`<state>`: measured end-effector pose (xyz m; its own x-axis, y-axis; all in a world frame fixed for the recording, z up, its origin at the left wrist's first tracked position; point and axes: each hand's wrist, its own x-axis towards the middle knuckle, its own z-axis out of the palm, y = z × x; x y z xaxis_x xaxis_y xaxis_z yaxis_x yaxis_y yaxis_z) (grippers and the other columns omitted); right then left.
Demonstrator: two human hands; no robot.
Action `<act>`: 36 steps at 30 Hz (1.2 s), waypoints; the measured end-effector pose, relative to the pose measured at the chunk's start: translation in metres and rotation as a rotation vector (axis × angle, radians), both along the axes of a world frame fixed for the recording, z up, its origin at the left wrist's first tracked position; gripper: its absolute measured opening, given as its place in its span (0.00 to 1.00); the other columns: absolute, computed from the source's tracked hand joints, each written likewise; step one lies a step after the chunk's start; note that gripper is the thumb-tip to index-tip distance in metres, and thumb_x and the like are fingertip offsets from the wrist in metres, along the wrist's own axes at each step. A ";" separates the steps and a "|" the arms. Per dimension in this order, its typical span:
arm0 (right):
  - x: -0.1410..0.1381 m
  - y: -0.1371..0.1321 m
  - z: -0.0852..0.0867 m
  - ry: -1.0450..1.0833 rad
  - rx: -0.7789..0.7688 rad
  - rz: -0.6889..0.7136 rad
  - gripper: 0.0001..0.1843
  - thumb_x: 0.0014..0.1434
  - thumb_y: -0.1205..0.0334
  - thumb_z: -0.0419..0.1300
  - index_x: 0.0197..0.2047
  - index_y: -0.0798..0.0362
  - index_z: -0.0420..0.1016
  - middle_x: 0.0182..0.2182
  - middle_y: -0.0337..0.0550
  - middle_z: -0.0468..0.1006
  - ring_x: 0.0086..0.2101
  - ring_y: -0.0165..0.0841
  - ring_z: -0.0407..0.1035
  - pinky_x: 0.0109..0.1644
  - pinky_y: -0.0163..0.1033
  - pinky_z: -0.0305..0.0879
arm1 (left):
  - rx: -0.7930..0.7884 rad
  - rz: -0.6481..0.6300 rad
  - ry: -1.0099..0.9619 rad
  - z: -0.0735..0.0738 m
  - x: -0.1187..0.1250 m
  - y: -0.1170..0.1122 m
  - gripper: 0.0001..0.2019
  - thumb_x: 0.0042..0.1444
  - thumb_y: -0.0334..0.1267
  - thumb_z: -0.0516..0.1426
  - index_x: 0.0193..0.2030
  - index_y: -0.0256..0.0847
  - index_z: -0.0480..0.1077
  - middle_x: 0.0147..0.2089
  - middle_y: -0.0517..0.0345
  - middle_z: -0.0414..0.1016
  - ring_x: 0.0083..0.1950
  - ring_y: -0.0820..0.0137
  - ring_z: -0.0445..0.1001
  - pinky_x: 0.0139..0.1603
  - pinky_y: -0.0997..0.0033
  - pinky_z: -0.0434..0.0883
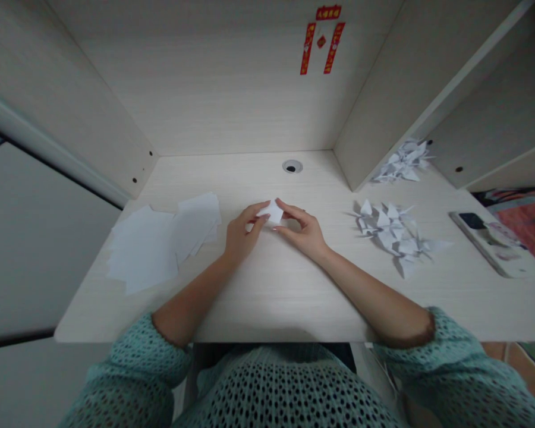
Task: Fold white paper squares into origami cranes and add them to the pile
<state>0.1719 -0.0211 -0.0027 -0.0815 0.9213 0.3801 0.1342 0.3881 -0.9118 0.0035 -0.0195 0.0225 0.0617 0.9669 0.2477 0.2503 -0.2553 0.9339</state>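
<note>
A small folded piece of white paper point(273, 212) is held between my two hands, just above the middle of the desk. My left hand point(244, 230) pinches its left side between thumb and fingers. On the other side, my right hand point(304, 230) has its index finger at the paper's top corner and its thumb near the lower edge. Part of the paper is hidden behind the left fingers. To the left lie loose stacks of white paper sheets point(145, 246). A pile of folded white paper cranes point(390, 229) rests to the right of my right hand.
A second heap of paper cranes point(405, 161) sits farther back, beside the upright panel point(378, 101). At the right lies a phone point(494, 244), near red fabric point(528, 220). A round cable hole point(292, 166) is set in the desk point(267, 297) near the back wall.
</note>
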 end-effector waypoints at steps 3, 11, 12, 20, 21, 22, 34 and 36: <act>-0.001 0.000 -0.001 0.063 -0.020 0.023 0.36 0.46 0.58 0.70 0.59 0.42 0.67 0.50 0.41 0.77 0.42 0.35 0.72 0.54 0.45 0.66 | -0.057 0.010 -0.064 -0.002 -0.001 0.003 0.11 0.51 0.39 0.61 0.43 0.49 0.78 0.45 0.57 0.80 0.38 0.68 0.77 0.39 0.73 0.70; -0.001 -0.003 0.001 0.058 -0.019 -0.064 0.14 0.48 0.59 0.69 0.40 0.43 0.81 0.40 0.39 0.82 0.41 0.36 0.74 0.52 0.45 0.67 | -0.061 -0.036 -0.117 -0.006 -0.002 0.004 0.10 0.48 0.37 0.63 0.40 0.49 0.79 0.43 0.58 0.81 0.42 0.66 0.77 0.44 0.69 0.72; -0.001 -0.003 0.001 0.069 -0.024 -0.080 0.12 0.48 0.59 0.69 0.39 0.43 0.81 0.39 0.39 0.82 0.40 0.37 0.74 0.52 0.45 0.67 | -0.064 -0.054 -0.130 -0.006 -0.002 0.004 0.10 0.48 0.38 0.63 0.39 0.48 0.79 0.42 0.57 0.81 0.43 0.66 0.77 0.45 0.68 0.72; -0.004 -0.005 0.000 0.154 -0.063 -0.166 0.04 0.47 0.60 0.68 0.30 0.44 0.82 0.32 0.38 0.83 0.35 0.37 0.76 0.46 0.44 0.70 | -0.071 -0.045 -0.153 -0.008 -0.002 0.003 0.05 0.46 0.38 0.65 0.32 0.45 0.80 0.32 0.58 0.81 0.34 0.68 0.78 0.41 0.70 0.72; -0.004 -0.005 0.001 0.151 -0.065 -0.177 0.03 0.47 0.60 0.68 0.29 0.45 0.82 0.31 0.38 0.83 0.34 0.36 0.76 0.44 0.43 0.71 | -0.070 -0.035 -0.167 -0.008 -0.002 0.004 0.04 0.46 0.38 0.64 0.31 0.45 0.80 0.31 0.58 0.81 0.34 0.69 0.78 0.41 0.70 0.72; -0.005 -0.006 0.001 0.147 -0.066 -0.189 0.03 0.47 0.59 0.68 0.29 0.45 0.82 0.30 0.38 0.83 0.32 0.36 0.76 0.43 0.43 0.71 | -0.072 -0.024 -0.184 -0.008 -0.002 0.004 0.03 0.46 0.38 0.64 0.30 0.45 0.80 0.31 0.58 0.81 0.34 0.69 0.78 0.41 0.70 0.72; -0.011 -0.004 0.000 0.299 -0.206 -0.161 0.04 0.47 0.59 0.68 0.29 0.48 0.82 0.28 0.38 0.82 0.28 0.31 0.73 0.36 0.38 0.69 | -0.255 0.057 -0.396 -0.018 0.007 0.002 0.12 0.42 0.42 0.67 0.35 0.42 0.79 0.32 0.57 0.80 0.32 0.74 0.75 0.38 0.72 0.71; -0.012 -0.005 0.001 0.300 -0.209 -0.166 0.04 0.46 0.59 0.69 0.29 0.48 0.82 0.27 0.38 0.82 0.27 0.31 0.73 0.36 0.38 0.69 | -0.264 0.073 -0.418 -0.016 0.009 0.000 0.13 0.41 0.41 0.67 0.36 0.42 0.79 0.34 0.57 0.81 0.33 0.73 0.75 0.39 0.71 0.71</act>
<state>0.1599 -0.0259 -0.0022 0.1613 0.9726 0.1675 -0.1045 0.1857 -0.9770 0.0124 -0.0194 0.0061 -0.0603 0.9980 -0.0170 -0.1507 0.0077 0.9885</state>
